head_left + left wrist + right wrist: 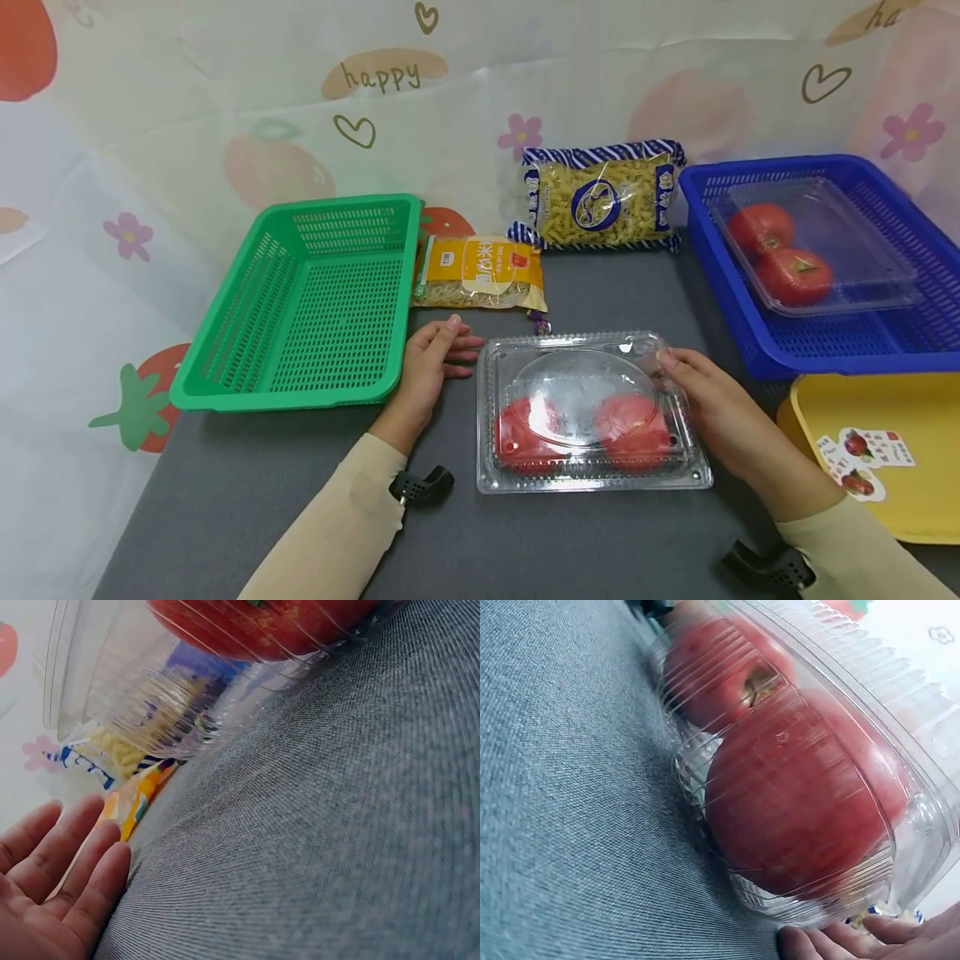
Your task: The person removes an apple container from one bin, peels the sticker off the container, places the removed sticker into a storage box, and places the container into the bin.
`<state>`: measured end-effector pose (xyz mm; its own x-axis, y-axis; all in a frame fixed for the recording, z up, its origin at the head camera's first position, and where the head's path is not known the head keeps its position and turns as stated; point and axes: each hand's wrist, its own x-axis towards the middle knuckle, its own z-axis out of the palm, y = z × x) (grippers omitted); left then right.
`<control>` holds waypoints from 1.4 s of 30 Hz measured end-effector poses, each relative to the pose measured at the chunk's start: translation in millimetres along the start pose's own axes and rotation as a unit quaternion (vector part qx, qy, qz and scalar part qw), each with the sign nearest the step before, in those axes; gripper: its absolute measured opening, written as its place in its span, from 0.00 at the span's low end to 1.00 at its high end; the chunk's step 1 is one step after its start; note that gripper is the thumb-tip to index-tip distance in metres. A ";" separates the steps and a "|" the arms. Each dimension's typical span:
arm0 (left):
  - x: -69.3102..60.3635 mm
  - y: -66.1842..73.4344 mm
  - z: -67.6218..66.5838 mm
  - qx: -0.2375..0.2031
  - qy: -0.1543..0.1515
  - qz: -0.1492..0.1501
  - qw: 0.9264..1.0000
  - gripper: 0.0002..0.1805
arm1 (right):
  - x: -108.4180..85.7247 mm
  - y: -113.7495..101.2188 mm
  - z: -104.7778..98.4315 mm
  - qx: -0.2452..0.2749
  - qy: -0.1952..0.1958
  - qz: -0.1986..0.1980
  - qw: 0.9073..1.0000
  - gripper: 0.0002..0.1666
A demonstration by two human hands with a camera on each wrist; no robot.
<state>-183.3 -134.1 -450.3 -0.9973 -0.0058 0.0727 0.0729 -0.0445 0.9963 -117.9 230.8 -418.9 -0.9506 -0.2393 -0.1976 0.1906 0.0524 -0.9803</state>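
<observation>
A clear plastic clamshell box (pixel 573 367) with two red tomatoes (pixel 632 429) inside lies on the grey tabletop, its lid down. My right hand (pixel 720 408) holds the box at its right end, thumb on the lid's rim. In the right wrist view, the right fingers (pixel 847 941) rest low against the box's end wall. My left hand (pixel 431 367) is just left of the box, apart from it, fingers extended and nothing held. The left wrist view shows those fingers (pixel 82 862) spread beside the box.
A green basket (pixel 401 333) stands left. Behind are a yellow grain bag (pixel 480 271), a striped macaroni bag (pixel 637 204) and a small purple packet (pixel 540 323). On the right, a blue basket (pixel 712 250) holds another tomato box (pixel 862 258); a yellow tray (pixel 885 508) bears stickers (pixel 877 448).
</observation>
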 end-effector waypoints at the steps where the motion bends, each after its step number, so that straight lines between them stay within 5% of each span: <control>1: -0.1 0.1 0.1 0.000 0.000 0.000 1.000 0.23 | 0.4 0.3 -0.3 0.006 0.001 0.006 1.000 0.27; 7: -0.4 0.2 0.1 -0.002 0.002 0.002 1.000 0.22 | 0.7 -0.6 -1.5 0.071 -0.008 -0.008 0.997 0.10; 27: -0.7 -2.3 0.1 0.018 0.007 -0.010 1.000 0.23 | -6.6 -9.1 -8.1 0.119 -0.087 0.018 0.989 0.12; 42: -1.5 0.3 1.8 0.004 0.018 -0.011 1.000 0.21 | -12.2 -14.4 -5.2 0.149 -0.076 -0.015 0.986 0.13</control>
<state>-181.7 -132.3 -450.0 -0.9979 -0.0417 0.0486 0.0502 -0.0372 0.9980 -110.4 238.0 -402.3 -0.9135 -0.3805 -0.1440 0.2472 -0.2381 -0.9393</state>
